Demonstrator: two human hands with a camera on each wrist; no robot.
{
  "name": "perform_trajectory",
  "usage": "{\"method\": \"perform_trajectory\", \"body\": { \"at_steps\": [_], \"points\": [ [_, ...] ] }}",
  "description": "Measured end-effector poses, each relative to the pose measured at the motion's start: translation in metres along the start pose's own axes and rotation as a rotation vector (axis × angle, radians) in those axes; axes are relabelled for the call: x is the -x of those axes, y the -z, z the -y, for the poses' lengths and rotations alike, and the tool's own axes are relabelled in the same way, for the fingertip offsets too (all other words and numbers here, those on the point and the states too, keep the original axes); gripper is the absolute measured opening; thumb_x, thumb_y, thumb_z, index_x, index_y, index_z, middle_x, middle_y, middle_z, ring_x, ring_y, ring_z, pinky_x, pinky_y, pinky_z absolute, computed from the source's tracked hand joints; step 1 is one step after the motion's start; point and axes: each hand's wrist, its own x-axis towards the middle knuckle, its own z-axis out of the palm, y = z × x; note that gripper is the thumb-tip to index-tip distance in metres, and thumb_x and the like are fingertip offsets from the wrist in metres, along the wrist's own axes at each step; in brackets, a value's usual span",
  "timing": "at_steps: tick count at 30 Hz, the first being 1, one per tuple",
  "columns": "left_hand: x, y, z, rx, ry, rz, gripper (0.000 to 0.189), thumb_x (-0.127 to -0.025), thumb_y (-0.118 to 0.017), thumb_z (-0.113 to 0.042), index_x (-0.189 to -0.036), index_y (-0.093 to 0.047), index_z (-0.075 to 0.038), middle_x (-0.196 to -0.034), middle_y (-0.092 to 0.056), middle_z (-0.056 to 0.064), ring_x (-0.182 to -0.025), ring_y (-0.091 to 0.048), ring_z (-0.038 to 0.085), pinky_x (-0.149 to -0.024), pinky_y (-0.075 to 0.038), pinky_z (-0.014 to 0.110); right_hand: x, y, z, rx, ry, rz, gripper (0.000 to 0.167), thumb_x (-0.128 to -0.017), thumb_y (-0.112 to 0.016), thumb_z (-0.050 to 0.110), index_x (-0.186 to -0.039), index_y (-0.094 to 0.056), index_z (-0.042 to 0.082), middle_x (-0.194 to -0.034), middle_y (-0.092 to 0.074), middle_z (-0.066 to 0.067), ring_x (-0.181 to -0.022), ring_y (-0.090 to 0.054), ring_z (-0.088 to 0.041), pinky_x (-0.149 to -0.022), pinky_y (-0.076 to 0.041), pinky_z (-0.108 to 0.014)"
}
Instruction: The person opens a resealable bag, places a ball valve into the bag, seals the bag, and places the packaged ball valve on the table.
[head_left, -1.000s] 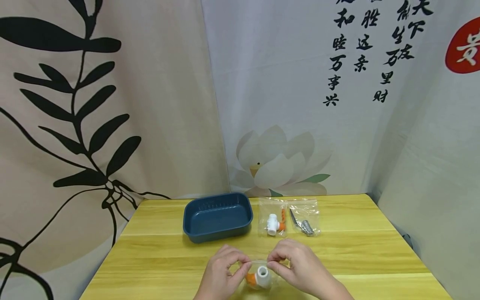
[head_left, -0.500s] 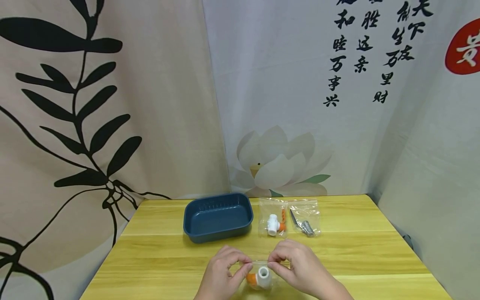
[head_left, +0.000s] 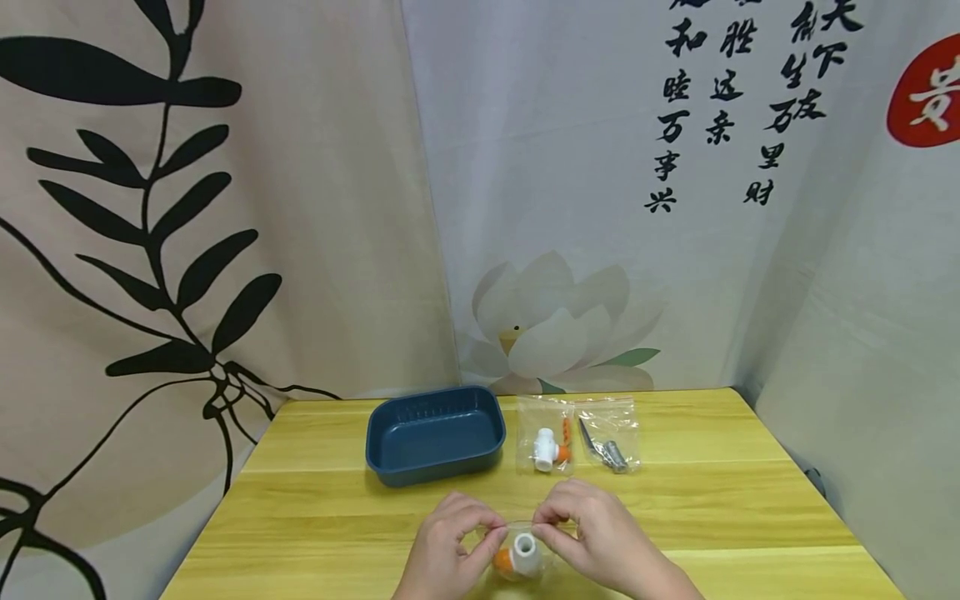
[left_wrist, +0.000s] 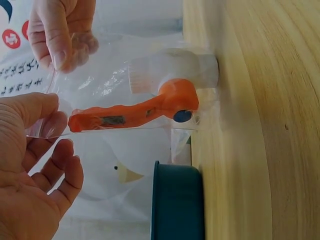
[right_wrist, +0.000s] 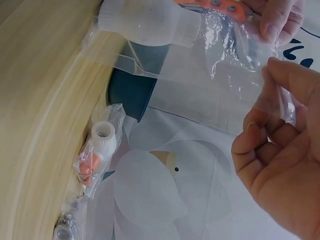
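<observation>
Between both hands, near the table's front edge, a clear plastic bag stands upright. Inside it lies a white plastic valve with an orange handle; the valve sits at the bag's bottom, by the tabletop. My left hand pinches the bag's top edge at the left between thumb and index finger. At the right of the same edge, my right hand pinches the film, as the right wrist view also shows, with its other fingers curled below. Whether the bag's mouth is parted I cannot tell.
A dark blue tray stands at the back left of the wooden table. To its right lie a bag with another white and orange valve and a bag with grey metal parts. A printed curtain hangs behind.
Both hands keep their pinch on the bag's top edge and have barely moved. The tray and the other bags lie as before.
</observation>
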Motion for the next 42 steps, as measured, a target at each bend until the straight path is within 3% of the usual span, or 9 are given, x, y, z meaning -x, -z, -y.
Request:
{"method": "perform_trajectory", "body": {
  "at_steps": [5, 19, 31, 42],
  "points": [
    [0.0002, -0.0006, -0.0001, 0.005, -0.013, -0.01, 0.02, -0.087, -0.087, -0.006, -0.089, -0.077, -0.023, -0.087, -0.074, -0.014, -0.084, -0.065, 0.003, -0.078, -0.053, 0.016, -0.0011, -0.0024, 0.0009, -0.007, 0.003, 0.007, 0.018, -0.091, -0.086, 0.015, -0.092, -0.073, 0.027, -0.086, -0.067, 0.02, -0.079, -0.058, 0.004, -0.072, -0.048, -0.009],
    [0.0014, -0.0033, -0.0031, 0.01, 0.092, 0.06, 0.014, -0.09, -0.088, -0.016, -0.091, -0.078, -0.026, -0.086, -0.071, -0.021, -0.087, -0.061, -0.002, -0.075, -0.055, 0.021, -0.0019, -0.0046, 0.0032, -0.021, 0.01, 0.024, 0.019, -0.091, -0.085, 0.013, -0.091, -0.072, 0.027, -0.086, -0.066, 0.019, -0.08, -0.057, 0.004, -0.072, -0.047, -0.007],
    [-0.0022, -0.0084, -0.0033, 0.022, -0.043, -0.001, 0.018, -0.086, -0.087, -0.006, -0.089, -0.079, -0.021, -0.084, -0.075, -0.014, -0.083, -0.063, 0.003, -0.076, -0.052, 0.014, -0.006, -0.0079, 0.0055, -0.024, 0.041, 0.014, 0.016, -0.09, -0.086, 0.014, -0.093, -0.075, 0.025, -0.088, -0.069, 0.017, -0.081, -0.06, 0.004, -0.072, -0.048, -0.007],
    [0.0002, -0.0086, -0.0028, -0.013, -0.035, 0.014, 0.014, -0.086, -0.089, -0.011, -0.087, -0.079, -0.021, -0.084, -0.074, -0.015, -0.084, -0.063, 0.0, -0.077, -0.051, 0.012, -0.0045, -0.0099, 0.0031, 0.008, 0.081, 0.023, 0.012, -0.093, -0.084, 0.016, -0.095, -0.075, 0.025, -0.09, -0.071, 0.017, -0.084, -0.061, 0.003, -0.075, -0.045, -0.005]
  ]
}}
